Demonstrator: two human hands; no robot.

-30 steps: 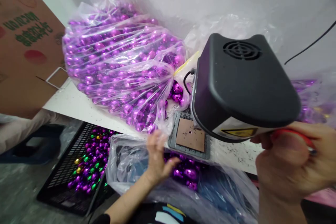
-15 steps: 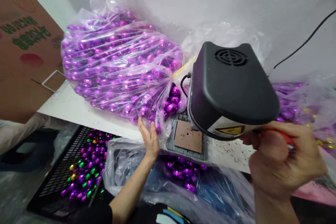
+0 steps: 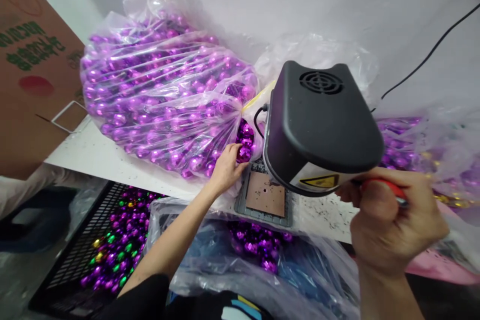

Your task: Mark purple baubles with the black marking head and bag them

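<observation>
While the right hand (image 3: pixel 397 225) stays clamped on the red handle (image 3: pixel 390 186), the left hand (image 3: pixel 227 167) now touches balls (image 3: pixel 245 152) just ahead, whether closed I cannot tell; the machine (image 3: pixel 326 125) stands between the hands, the bag (image 3: pixel 161 95) up-left.

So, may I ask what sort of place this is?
Probably a small workshop: there is a black machine with a warning label, a clear bag of purple balls, and a black crate holding more.

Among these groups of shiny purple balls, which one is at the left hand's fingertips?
The small cluster near the neck of the big bag, left of the black machine. The left hand is there; the balls in the black crate lie apart.
</observation>
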